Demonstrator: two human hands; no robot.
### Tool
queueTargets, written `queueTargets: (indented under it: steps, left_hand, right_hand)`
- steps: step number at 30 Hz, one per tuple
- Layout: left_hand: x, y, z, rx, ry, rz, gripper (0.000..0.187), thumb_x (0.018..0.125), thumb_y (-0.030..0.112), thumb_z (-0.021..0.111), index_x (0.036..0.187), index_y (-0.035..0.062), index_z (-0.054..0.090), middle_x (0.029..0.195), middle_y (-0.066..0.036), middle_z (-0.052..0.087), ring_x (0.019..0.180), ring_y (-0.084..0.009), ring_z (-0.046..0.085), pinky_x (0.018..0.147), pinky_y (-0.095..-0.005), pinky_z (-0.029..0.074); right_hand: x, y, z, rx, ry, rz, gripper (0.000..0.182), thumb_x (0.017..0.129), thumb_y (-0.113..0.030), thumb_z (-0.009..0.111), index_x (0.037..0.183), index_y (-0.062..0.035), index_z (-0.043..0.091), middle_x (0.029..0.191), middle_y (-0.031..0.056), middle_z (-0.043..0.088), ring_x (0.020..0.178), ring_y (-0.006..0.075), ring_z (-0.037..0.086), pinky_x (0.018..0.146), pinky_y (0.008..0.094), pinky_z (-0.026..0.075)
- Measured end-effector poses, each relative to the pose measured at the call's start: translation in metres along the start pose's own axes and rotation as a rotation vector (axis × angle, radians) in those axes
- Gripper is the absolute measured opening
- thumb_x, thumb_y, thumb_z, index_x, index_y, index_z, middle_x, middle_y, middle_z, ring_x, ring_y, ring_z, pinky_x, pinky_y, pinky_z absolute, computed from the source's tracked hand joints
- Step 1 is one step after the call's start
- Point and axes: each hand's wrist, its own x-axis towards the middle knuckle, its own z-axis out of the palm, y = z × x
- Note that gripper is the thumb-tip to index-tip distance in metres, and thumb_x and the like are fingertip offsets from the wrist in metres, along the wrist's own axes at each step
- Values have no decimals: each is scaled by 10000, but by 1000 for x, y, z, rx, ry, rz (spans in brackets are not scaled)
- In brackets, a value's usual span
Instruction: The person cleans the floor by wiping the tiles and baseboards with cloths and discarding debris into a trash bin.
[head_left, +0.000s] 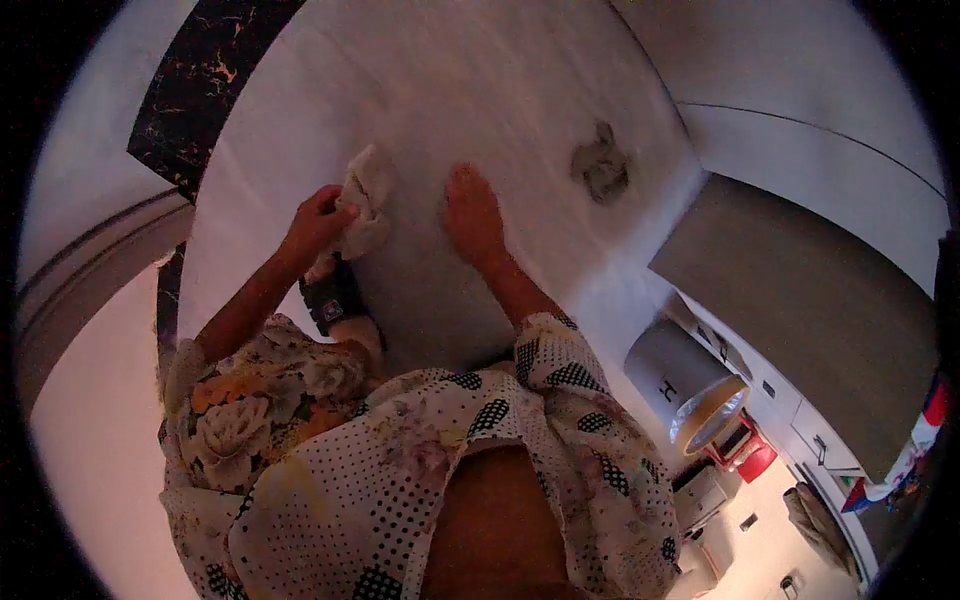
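My left hand (318, 222) pinches a crumpled pale cloth (365, 205) between thumb and fingers, just above or against the light marble floor (430, 90). Part of the cloth hangs down towards my foot, which wears a black slipper (332, 300). To the right, my right hand (475, 215) is stretched out with its palm down on the floor and nothing visible in it. A second cloth (602, 165), grey and bunched up, lies on the floor further right, apart from both hands.
A black patterned stone border (205, 85) edges the floor at upper left. On the right are a white wall, a long brown-grey panel (800, 290) and a grey bin (675, 370) with a lined rim. Beyond the bin sits a red object (755, 455).
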Motion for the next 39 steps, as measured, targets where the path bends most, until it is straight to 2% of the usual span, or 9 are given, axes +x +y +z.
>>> queueTargets:
  steps: [5, 8, 14, 17, 23, 29, 32, 35, 39]
  left_hand:
    - [0, -4, -8, 51, 13, -2, 383, 836, 185, 623, 1153, -4, 521, 1016, -95, 608, 908, -162, 575, 804, -308, 472]
    - [0, -10, -1, 30, 57, 44, 366, 838, 185, 620, 1143, 4, 529, 1003, -83, 607, 900, -160, 574, 800, -305, 470]
    - [1, -9, -7, 67, -6, 89, 357, 837, 188, 619, 1136, 12, 534, 989, -76, 608, 896, -152, 571, 804, -294, 462]
    - [3, -14, -7, 93, 26, 70, 354, 837, 192, 620, 1129, 11, 537, 982, -74, 611, 897, -150, 572, 807, -290, 459]
    - [-1, -12, -4, -5, -10, 22, 357, 839, 214, 625, 1128, 20, 542, 985, -73, 613, 899, -152, 573, 816, -295, 455]
    - [5, -25, -7, -42, -25, 55, 389, 838, 225, 628, 1146, 9, 529, 1019, -87, 609, 918, -164, 574, 832, -304, 454]
    - [7, -29, -11, -44, -28, 39, 402, 837, 221, 627, 1156, 1, 521, 1028, -94, 607, 928, -169, 575, 841, -309, 454]
    - [1, -21, -9, -53, -31, 24, 404, 834, 213, 625, 1159, -2, 518, 1025, -94, 609, 924, -173, 579, 838, -310, 458]
    - [1, -24, -11, -41, -31, 39, 400, 832, 208, 624, 1156, -2, 519, 1013, -92, 613, 904, -173, 583, 823, -308, 465]
  right_hand:
    - [-79, -7, -26, 93, -298, -131, 406, 891, -151, 437, 1282, -40, 430, 1380, 158, 386, 1273, 316, 364, 1056, 423, 281]
    - [-105, 2, -43, 166, -389, 48, 394, 884, -182, 465, 1258, -58, 459, 1358, 146, 417, 1260, 311, 385, 1048, 413, 296]
    - [-113, 47, -50, 415, 24, 469, 421, 811, -198, 594, 1193, -47, 500, 1241, 186, 490, 1174, 346, 447, 996, 405, 358]
    - [-118, 51, -33, 85, 30, 339, 411, 789, -183, 627, 1154, -32, 515, 1184, 194, 512, 1130, 357, 468, 966, 416, 380]
    - [-112, 8, -1, 64, 113, 72, 327, 785, -214, 638, 1038, -26, 548, 1071, 180, 539, 1046, 364, 499, 914, 418, 405]
    - [-71, -8, -26, 109, -166, 354, 224, 791, -210, 623, 913, -27, 583, 907, 137, 562, 877, 323, 547, 779, 427, 452]
    - [-73, 21, 0, -304, -114, -7, 189, 829, -193, 577, 891, -15, 592, 877, 140, 585, 832, 290, 576, 752, 403, 469]
    - [-64, 25, -29, 483, -53, 541, 202, 855, -248, 546, 898, -58, 602, 883, 86, 610, 825, 232, 582, 707, 353, 481]
    - [-73, 48, -69, 791, -68, 641, 207, 887, -248, 525, 899, -43, 543, 831, 72, 585, 720, 156, 558, 656, 308, 465]
